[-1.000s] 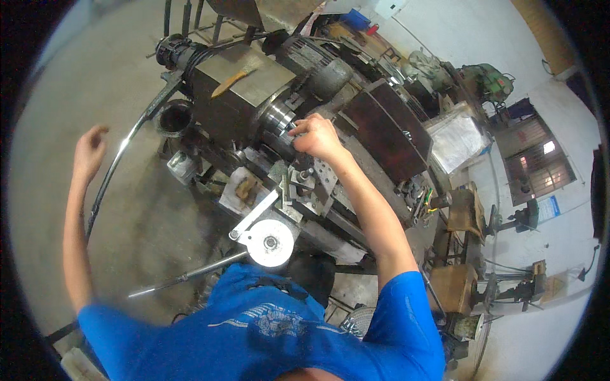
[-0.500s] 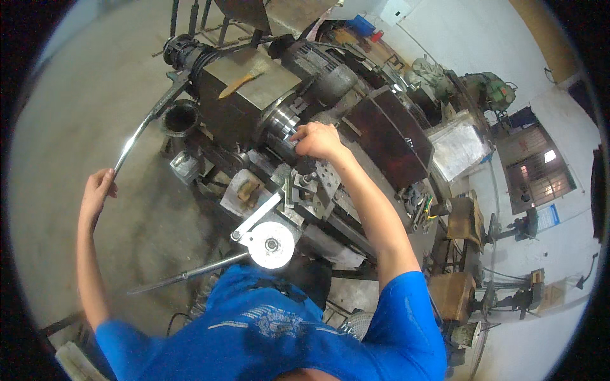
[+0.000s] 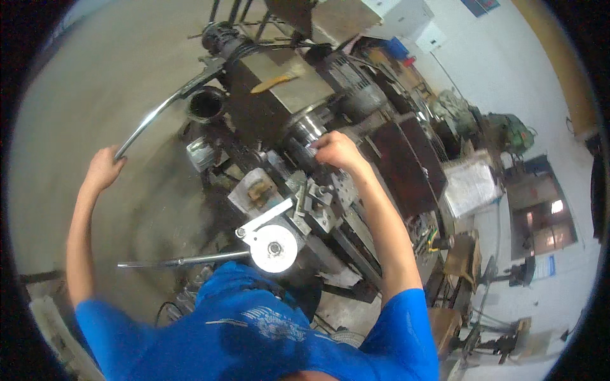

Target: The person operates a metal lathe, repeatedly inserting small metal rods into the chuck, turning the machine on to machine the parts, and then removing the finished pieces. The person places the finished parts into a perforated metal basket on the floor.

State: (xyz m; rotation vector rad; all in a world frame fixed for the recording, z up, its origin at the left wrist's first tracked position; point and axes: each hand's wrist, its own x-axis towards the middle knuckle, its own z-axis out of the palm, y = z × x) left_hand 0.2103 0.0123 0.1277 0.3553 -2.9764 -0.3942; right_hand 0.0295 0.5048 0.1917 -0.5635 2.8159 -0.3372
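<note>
My left hand [image 3: 105, 169] is wrapped around the lower end of a long bright metal lever [image 3: 151, 117] that slopes up to the headstock of a lathe-like machine. Beside the machine's shiny round chuck [image 3: 309, 129], my right hand [image 3: 338, 151] has its fingers curled and pinched together at the chuck's front. What lies between those fingertips is hidden. Below the right hand sits the tool post [image 3: 314, 204] with its clamp parts. A wooden-handled brush [image 3: 274, 83] lies on the headstock's flat top [image 3: 289, 68].
Close to my body are a white round handwheel [image 3: 274, 248] and a long metal bar [image 3: 183, 260] reaching left. A dark red metal box [image 3: 406, 165] stands right of my right hand. A dark open cylinder [image 3: 206, 105] is below the lever. Bench vises [image 3: 508, 276] line the right wall.
The whole view has turned slightly, so the machine sits further right and lower. My left hand grips the lever's end more fully; my right hand stays at the chuck with its fingers more curled.
</note>
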